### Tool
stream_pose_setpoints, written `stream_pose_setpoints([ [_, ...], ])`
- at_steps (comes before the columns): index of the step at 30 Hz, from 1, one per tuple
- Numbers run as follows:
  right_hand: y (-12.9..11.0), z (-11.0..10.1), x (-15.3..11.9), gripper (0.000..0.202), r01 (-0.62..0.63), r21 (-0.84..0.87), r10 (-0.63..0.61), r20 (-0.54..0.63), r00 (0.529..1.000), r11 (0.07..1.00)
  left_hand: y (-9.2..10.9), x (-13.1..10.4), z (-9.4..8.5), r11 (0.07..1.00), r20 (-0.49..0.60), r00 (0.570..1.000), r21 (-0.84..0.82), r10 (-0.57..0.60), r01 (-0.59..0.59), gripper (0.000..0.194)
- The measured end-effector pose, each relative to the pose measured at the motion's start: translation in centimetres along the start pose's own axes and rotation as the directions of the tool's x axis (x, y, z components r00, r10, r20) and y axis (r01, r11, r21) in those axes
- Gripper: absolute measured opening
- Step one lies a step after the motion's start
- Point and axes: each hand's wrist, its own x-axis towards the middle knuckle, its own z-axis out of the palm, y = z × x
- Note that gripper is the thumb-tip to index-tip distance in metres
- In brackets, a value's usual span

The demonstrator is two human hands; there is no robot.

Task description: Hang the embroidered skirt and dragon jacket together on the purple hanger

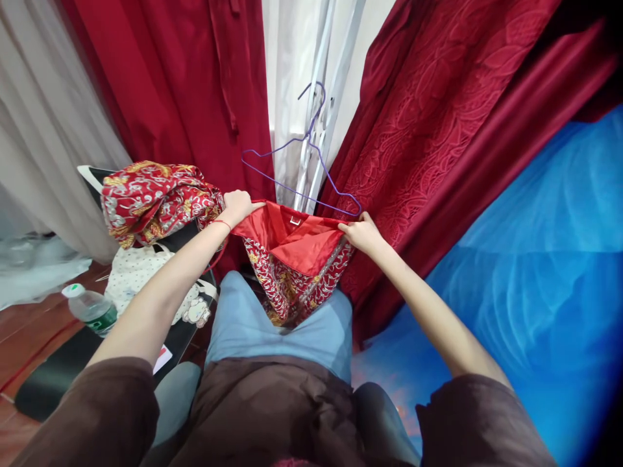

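Note:
A red skirt-like garment (311, 285) with gold and white patterning hangs upright in front of my knees, its plain red lining (304, 250) and small white label showing at the top edge. My left hand (239, 206) grips the left end of that edge, thumb lying along it. At the other end my right hand (363, 232) pinches the edge, so the top is stretched between both hands. Just beyond it is a bare purple hanger (277, 176), its lower right corner close to my right hand; I cannot tell whether they touch.
A bunched red patterned cloth (150, 201) lies on a chair at left. Below it are a white dotted bag (129, 279), a plush charm (196, 312) and a water bottle (92, 310) on a black seat. Red curtains (195, 78) and white poles (335, 71) stand ahead; blue fabric (525, 305) spreads right.

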Motion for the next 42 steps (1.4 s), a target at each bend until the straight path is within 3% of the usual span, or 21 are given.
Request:
stream_pose_setpoints([
  [3, 0.2, 0.0, -0.6, 0.036, -0.078, 0.010, 0.078, 0.020, 0.997, 0.997, 1.1, 0.4, 0.7, 0.996, 0.047, 0.998, -0.077, -0.033, 0.037, 0.075],
  [5, -0.2, -0.2, -0.9, 0.039, -0.068, -0.003, 0.068, -0.006, 0.998, 0.998, 1.8, 1.0, 1.1, 0.985, 0.069, 0.996, -0.157, -0.061, 0.071, 0.070],
  [10, -2.2, -1.1, 0.6, 0.065, -0.083, -0.036, 0.080, -0.089, 0.993, 0.996, 2.7, 2.4, 2.1, 0.928, 0.164, 0.982, -0.343, -0.096, 0.148, 0.061],
  [14, -3.7, -1.6, 3.4, 0.077, -0.180, 0.030, 0.182, -0.068, 0.981, 0.983, 2.0, 1.6, 2.5, 0.965, 0.175, 0.980, -0.227, -0.089, 0.129, 0.071],
  [17, -4.4, -1.5, 4.6, 0.072, -0.229, 0.107, 0.232, -0.019, 0.972, 0.968, 0.6, 0.3, 2.7, 0.997, 0.216, 0.976, -0.072, 0.039, -0.024, 0.077],
  [19, -4.7, -1.2, 4.6, 0.066, -0.255, 0.143, 0.258, -0.003, 0.966, 0.956, -0.6, -0.5, 2.8, 0.988, 0.338, 0.928, -0.065, 0.157, -0.143, 0.074],
  [21, -4.7, -0.7, 4.2, 0.062, -0.267, 0.148, 0.269, 0.004, 0.963, 0.952, -1.7, -1.0, 2.7, 0.976, 0.480, 0.850, -0.103, 0.218, -0.192, 0.065],
  [22, -4.6, -0.4, 3.9, 0.060, -0.270, 0.141, 0.272, 0.006, 0.962, 0.952, -2.2, -1.1, 2.6, 0.977, 0.532, 0.820, -0.104, 0.211, -0.185, 0.058],
  [24, -4.2, 0.1, 3.2, 0.059, -0.275, 0.121, 0.276, 0.008, 0.961, 0.954, -3.0, -1.0, 2.3, 0.988, 0.573, 0.805, -0.092, 0.157, -0.127, 0.043],
  [27, -3.3, 0.5, 2.2, 0.056, -0.278, 0.094, 0.278, 0.006, 0.960, 0.956, -3.3, -0.6, 1.5, 0.968, 0.501, 0.862, -0.244, 0.077, 0.055, 0.032],
  [31, -2.4, 0.3, 1.2, 0.051, -0.254, 0.074, 0.257, -0.024, 0.966, 0.964, -2.3, -0.6, 0.5, 0.717, 0.445, 0.895, -0.634, 0.031, 0.291, 0.019],
  [33, -2.3, 0.2, 0.7, 0.050, -0.246, 0.070, 0.249, -0.033, 0.968, 0.967, -1.8, -0.9, 0.4, 0.600, 0.424, 0.904, -0.737, 0.050, 0.312, 0.017],
  [34, -2.2, 0.2, 0.5, 0.050, -0.247, 0.071, 0.250, -0.034, 0.968, 0.966, -1.8, -1.0, 0.4, 0.584, 0.395, 0.918, -0.755, 0.040, 0.299, 0.016],
  [39, -2.1, 0.4, -1.1, 0.053, -0.296, 0.093, 0.300, -0.030, 0.953, 0.951, -2.8, -0.1, 0.7, 0.802, 0.176, 0.981, -0.574, -0.075, 0.164, 0.027],
  [42, -2.8, 0.0, -1.2, 0.066, -0.307, 0.090, 0.310, -0.025, 0.950, 0.947, -3.1, 0.8, 0.9, 0.760, 0.200, 0.979, -0.630, -0.040, 0.160, 0.029],
])
